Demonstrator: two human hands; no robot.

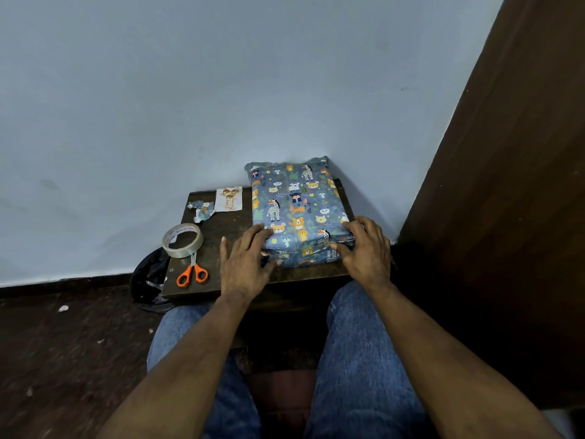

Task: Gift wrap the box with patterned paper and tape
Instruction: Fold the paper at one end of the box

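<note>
A flat box wrapped in blue paper with cartoon animals (297, 204) lies on a small dark wooden table (221, 229), its far end against the wall. My left hand (245, 264) rests with spread fingers on the box's near left corner. My right hand (367, 248) holds the near right corner, fingers over the top edge and thumb on the front face. A roll of clear tape (182, 240) sits at the table's left, partly over orange-handled scissors (192, 272).
A crumpled scrap of the same paper (201, 210) and a white card with gold ornaments (228, 198) lie at the table's back left. A dark bag (148, 277) sits on the floor beside the table. A brown wooden panel (493, 185) stands on the right.
</note>
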